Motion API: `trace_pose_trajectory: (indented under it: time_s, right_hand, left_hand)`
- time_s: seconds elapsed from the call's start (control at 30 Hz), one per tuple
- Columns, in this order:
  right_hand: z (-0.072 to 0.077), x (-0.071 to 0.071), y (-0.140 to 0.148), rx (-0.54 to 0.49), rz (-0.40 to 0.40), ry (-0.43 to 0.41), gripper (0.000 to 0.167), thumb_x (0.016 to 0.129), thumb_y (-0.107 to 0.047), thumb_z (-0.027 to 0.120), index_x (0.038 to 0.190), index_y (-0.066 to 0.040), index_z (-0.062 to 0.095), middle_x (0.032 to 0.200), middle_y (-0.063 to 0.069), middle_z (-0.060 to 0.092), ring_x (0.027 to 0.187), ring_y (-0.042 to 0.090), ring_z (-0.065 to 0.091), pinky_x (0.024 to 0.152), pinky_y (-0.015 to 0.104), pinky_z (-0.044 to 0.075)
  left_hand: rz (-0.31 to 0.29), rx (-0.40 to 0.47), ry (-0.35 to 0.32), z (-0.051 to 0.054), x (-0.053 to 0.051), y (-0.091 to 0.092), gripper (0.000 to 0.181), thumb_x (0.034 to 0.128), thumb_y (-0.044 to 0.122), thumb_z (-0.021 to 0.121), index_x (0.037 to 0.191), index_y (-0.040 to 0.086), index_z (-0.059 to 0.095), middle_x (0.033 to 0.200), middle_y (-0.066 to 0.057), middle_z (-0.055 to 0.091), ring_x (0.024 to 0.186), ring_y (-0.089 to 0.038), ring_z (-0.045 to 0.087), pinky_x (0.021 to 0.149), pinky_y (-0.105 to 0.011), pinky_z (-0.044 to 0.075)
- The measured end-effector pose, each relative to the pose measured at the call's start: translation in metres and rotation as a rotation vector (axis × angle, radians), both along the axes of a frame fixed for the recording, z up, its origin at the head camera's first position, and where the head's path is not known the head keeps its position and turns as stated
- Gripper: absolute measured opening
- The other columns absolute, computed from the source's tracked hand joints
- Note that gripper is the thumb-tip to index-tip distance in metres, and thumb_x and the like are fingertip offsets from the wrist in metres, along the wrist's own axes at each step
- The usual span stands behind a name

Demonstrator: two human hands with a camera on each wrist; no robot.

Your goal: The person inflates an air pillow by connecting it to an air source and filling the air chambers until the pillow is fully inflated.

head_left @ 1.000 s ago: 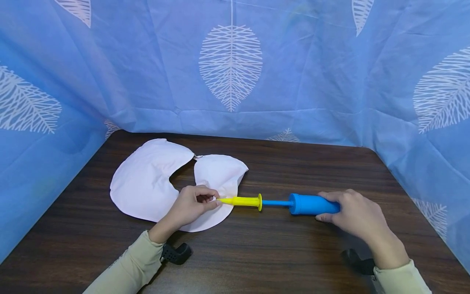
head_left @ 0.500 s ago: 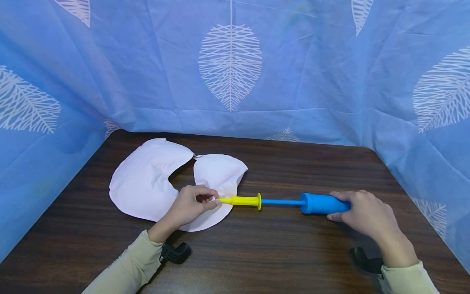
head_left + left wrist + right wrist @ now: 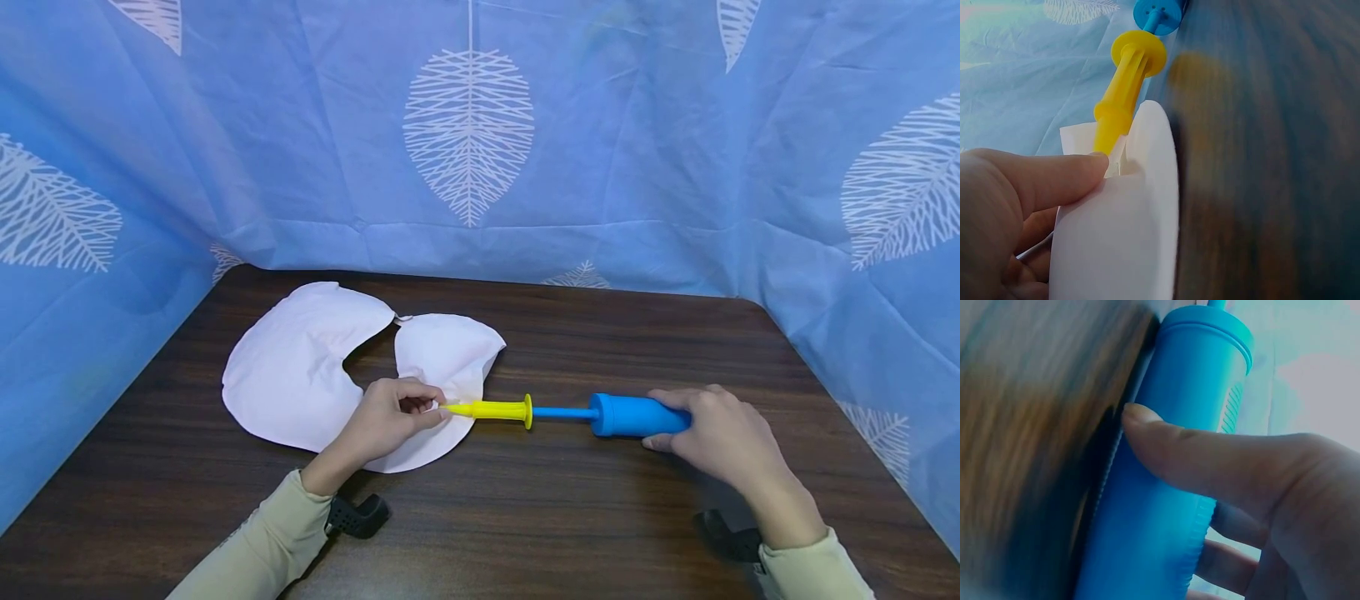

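in the head view, pinching a white, flat, creased, ring-like item of thin sheet material (image 3: 285, 379), lying towards the left, by its near right part, between thumb and fingertips of the left hand (image 3: 384, 421); gripping a blue cylindrical plastic barrel (image 3: 637, 415) at the right with the curled right hand (image 3: 729, 433). between the hands, running in line: a yellow flanged plastic nozzle (image 3: 501, 411), then a thin blue rod (image 3: 564, 413) entering the barrel. wearing black bands (image 3: 360, 517) at both wrists, beside pale green sleeves (image 3: 258, 537). compared with half a second ago, holding the barrel nearer the nozzle, showing less rod; keeping the left hand and white item in place. working over a dark brown wood-grain table (image 3: 570, 517), facing blue cloth hangings with white leaf prints (image 3: 637, 125) behind and at both sides.

in the left wrist view, pressing the left thumb onto the white item, right at the nozzle's narrow tip, and so hiding its exact seat; being unable to tell how deep.

in the right wrist view, laying the thumb across the barrel, wrapping fingers round its ribbed far side; being unable to tell contact or gap between barrel and table.
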State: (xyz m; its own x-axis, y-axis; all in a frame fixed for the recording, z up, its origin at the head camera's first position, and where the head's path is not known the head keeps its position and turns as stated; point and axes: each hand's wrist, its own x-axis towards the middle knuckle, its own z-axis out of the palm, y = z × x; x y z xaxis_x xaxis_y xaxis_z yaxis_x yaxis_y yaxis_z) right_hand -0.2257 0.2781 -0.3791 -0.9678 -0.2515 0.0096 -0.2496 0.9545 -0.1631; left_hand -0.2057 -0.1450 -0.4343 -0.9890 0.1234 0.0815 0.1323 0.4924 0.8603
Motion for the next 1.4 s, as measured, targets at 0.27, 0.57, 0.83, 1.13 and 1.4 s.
trace_pose_trajectory:
  time_s: [0.27, 0.57, 0.83, 1.13, 1.4]
  right_hand:
    - [-0.005, 0.009, -0.027, -0.009, 0.084, 0.11, 0.067, 0.08, -0.044, 0.094, 0.137, -0.015, 0.075, 0.128, 0.022, 0.076, 0.117, 0.052, 0.067, 0.079, 0.064, 0.057]
    - [-0.012, 0.016, -0.051, -0.031, 0.177, 0.234, 0.066, 0.078, -0.043, 0.096, 0.134, -0.015, 0.077, 0.122, 0.01, 0.081, 0.108, 0.039, 0.07, 0.08, 0.059, 0.058]
    - [-0.015, 0.018, -0.061, -0.016, 0.197, 0.277, 0.066, 0.077, -0.045, 0.096, 0.134, -0.017, 0.077, 0.12, 0.007, 0.082, 0.105, 0.033, 0.07, 0.08, 0.057, 0.058]
    - [-0.011, 0.018, -0.06, 0.051, 0.158, 0.246, 0.067, 0.08, -0.051, 0.093, 0.137, -0.021, 0.076, 0.123, 0.007, 0.081, 0.109, 0.035, 0.07, 0.078, 0.056, 0.059]
    - [-0.005, 0.012, -0.037, 0.096, 0.06, 0.126, 0.071, 0.081, -0.051, 0.091, 0.143, -0.022, 0.071, 0.134, 0.02, 0.074, 0.12, 0.049, 0.066, 0.068, 0.058, 0.058]
  left_hand:
    - [-0.001, 0.0, -0.007, 0.001, 0.001, 0.001, 0.012, 0.0897, 0.006, 0.084, 0.1, 0.011, 0.085, 0.082, 0.0, 0.07, 0.075, -0.017, 0.059, 0.067, -0.022, 0.049]
    - [-0.015, 0.007, -0.013, 0.001, 0.001, 0.001, 0.011, 0.0896, 0.006, 0.084, 0.1, 0.011, 0.085, 0.082, 0.0, 0.069, 0.075, -0.017, 0.058, 0.066, -0.022, 0.049]
    - [-0.023, 0.019, -0.013, 0.002, 0.001, 0.0, 0.011, 0.0896, 0.007, 0.085, 0.1, 0.01, 0.085, 0.082, -0.002, 0.07, 0.075, -0.017, 0.058, 0.066, -0.022, 0.048]
    - [0.003, 0.012, 0.004, 0.002, 0.002, 0.002, 0.013, 0.089, 0.008, 0.086, 0.102, 0.01, 0.085, 0.083, -0.001, 0.071, 0.075, -0.016, 0.059, 0.066, -0.022, 0.049]
    - [0.007, 0.001, -0.001, 0.002, 0.002, 0.002, 0.013, 0.0894, 0.008, 0.085, 0.102, 0.012, 0.086, 0.083, 0.001, 0.071, 0.076, -0.017, 0.059, 0.067, -0.023, 0.05]
